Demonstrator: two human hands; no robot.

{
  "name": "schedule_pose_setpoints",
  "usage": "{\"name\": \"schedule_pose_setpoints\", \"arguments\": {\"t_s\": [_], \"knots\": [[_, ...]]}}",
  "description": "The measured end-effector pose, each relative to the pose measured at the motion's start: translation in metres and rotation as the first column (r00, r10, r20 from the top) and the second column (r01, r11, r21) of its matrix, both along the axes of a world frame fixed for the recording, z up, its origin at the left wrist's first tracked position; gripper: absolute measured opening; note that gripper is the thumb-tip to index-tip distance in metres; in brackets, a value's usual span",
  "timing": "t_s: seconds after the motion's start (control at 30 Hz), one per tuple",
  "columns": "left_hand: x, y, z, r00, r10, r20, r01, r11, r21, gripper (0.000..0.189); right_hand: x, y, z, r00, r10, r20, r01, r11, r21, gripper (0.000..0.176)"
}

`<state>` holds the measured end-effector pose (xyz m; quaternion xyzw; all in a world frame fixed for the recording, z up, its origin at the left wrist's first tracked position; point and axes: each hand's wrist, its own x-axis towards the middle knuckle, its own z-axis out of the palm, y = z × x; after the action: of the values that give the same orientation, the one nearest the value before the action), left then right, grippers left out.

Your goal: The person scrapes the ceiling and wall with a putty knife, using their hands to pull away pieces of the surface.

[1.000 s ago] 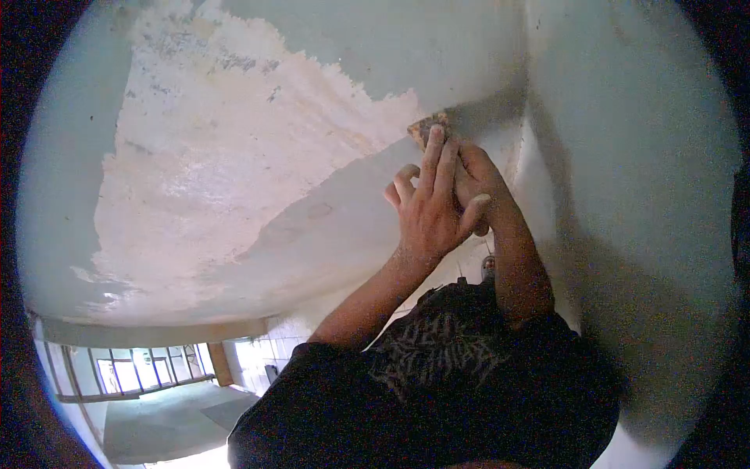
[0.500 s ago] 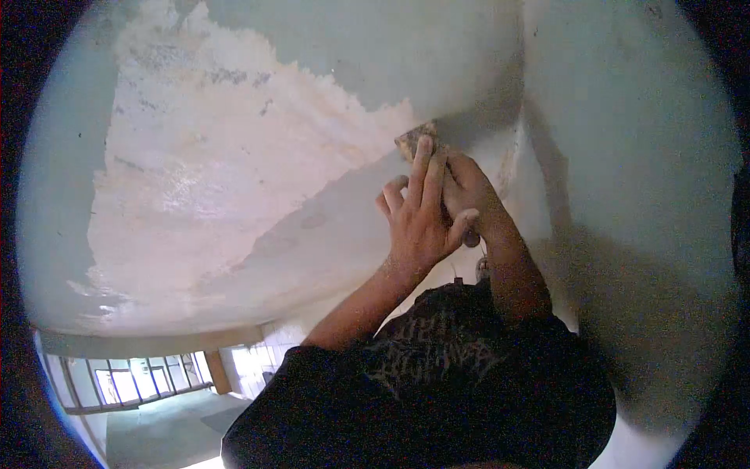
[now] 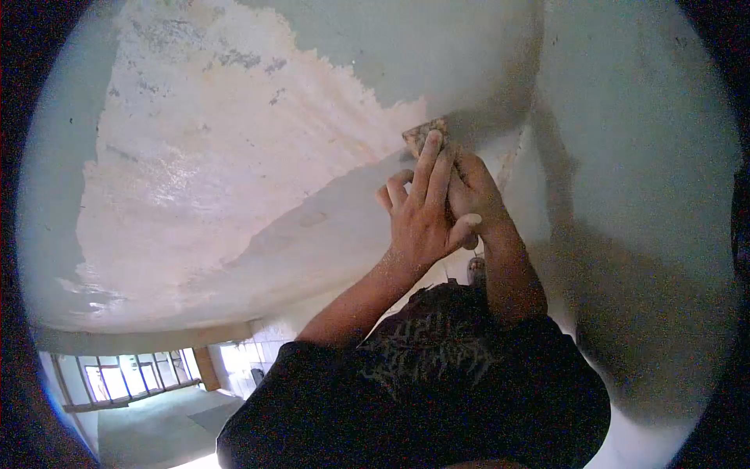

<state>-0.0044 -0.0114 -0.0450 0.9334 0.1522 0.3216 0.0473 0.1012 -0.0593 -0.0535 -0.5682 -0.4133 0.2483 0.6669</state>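
A scraper (image 3: 426, 134) with a stained, worn blade is pressed to the wall at the edge of a pale bare patch (image 3: 211, 156). My right hand (image 3: 478, 191) is closed around its handle, whose end shows below the palm. Over the tool lies my left hand (image 3: 422, 215), two fingers stretched out along the blade and thumb held apart. Its other fingers bend loosely to the side. Greenish-grey paint (image 3: 437, 47) borders the patch above. Most of the handle is hidden by my hands.
A wall corner (image 3: 537, 94) runs down close to my right, with a second greenish wall (image 3: 641, 156) beyond it. My shadow falls on that wall. At lower left are a barred window (image 3: 133, 379) and a grey floor (image 3: 148, 438).
The view has shifted slightly, so the wall patch sits a bit differently in it. Both hands keep the same hold, and the blade stays near the patch's right tip.
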Motion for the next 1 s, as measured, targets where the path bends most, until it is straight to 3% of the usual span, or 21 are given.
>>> {"name": "schedule_pose_setpoints", "arguments": {"t_s": [0.07,0.13,0.27,0.33,0.47,0.53,0.57,0.63,0.67,0.77,0.87,0.93,0.97,1.0], "knots": [[0.007,0.003,0.006,1.000,-0.016,0.010,0.016,1.000,0.002,0.085,0.000,-0.001,-0.003,1.000,-0.026,-0.004,0.026,0.999,0.035,0.035],[-0.002,-0.001,0.002,1.000,-0.013,0.004,0.013,1.000,-0.016,0.084,-0.004,-0.002,0.000,0.973,0.094,-0.212,-0.091,0.996,0.023,0.035],[0.004,0.006,0.002,0.997,-0.053,0.060,0.053,0.999,0.010,0.081,0.001,0.001,0.001,0.997,0.024,-0.075,-0.030,0.996,-0.082,0.035],[0.000,0.004,-0.001,0.994,-0.052,0.096,0.051,0.999,0.013,0.080,0.001,0.005,-0.003,0.998,0.025,-0.066,-0.016,0.991,0.129,0.035],[0.000,-0.001,0.004,0.999,-0.034,0.018,0.035,0.999,-0.028,0.078,0.001,0.000,-0.001,0.996,0.033,-0.087,-0.030,0.999,0.029,0.035],[0.006,0.003,-0.002,0.999,-0.030,0.016,0.031,0.999,-0.033,0.078,0.005,0.003,-0.013,0.996,-0.069,0.058,0.066,0.997,0.050,0.036],[0.011,0.006,-0.001,0.998,-0.052,0.044,0.052,0.999,-0.004,0.078,0.004,0.001,-0.012,0.997,-0.064,0.052,0.062,0.997,0.039,0.036],[0.004,0.002,0.000,0.996,-0.065,0.063,0.065,0.998,0.008,0.078,-0.002,-0.005,0.002,0.983,-0.033,-0.180,0.021,0.997,-0.069,0.038],[0.003,0.000,0.002,0.996,-0.065,0.066,0.065,0.998,-0.004,0.079,-0.005,-0.007,0.000,0.984,-0.029,-0.177,0.016,0.997,-0.076,0.038],[0.006,0.003,-0.002,0.993,-0.079,0.092,0.078,0.997,0.016,0.079,-0.003,-0.005,0.000,0.997,-0.049,-0.065,0.050,0.999,0.009,0.038],[0.014,0.006,-0.003,0.990,-0.093,0.108,0.094,0.996,-0.007,0.077,0.003,-0.005,-0.005,0.993,0.004,-0.116,-0.012,0.998,-0.067,0.037],[0.010,0.003,0.008,0.988,-0.101,0.119,0.105,0.994,-0.028,0.076,0.011,0.005,-0.009,0.985,-0.081,0.151,0.095,0.991,-0.091,0.036],[0.009,0.003,0.014,0.988,-0.106,0.109,0.109,0.994,-0.019,0.074,0.007,0.004,-0.008,0.985,-0.080,0.156,0.095,0.991,-0.092,0.036],[0.009,0.004,0.018,0.988,-0.115,0.105,0.116,0.993,-0.004,0.072,0.000,0.001,-0.005,0.989,-0.070,-0.131,0.068,0.997,-0.022,0.034]]}}
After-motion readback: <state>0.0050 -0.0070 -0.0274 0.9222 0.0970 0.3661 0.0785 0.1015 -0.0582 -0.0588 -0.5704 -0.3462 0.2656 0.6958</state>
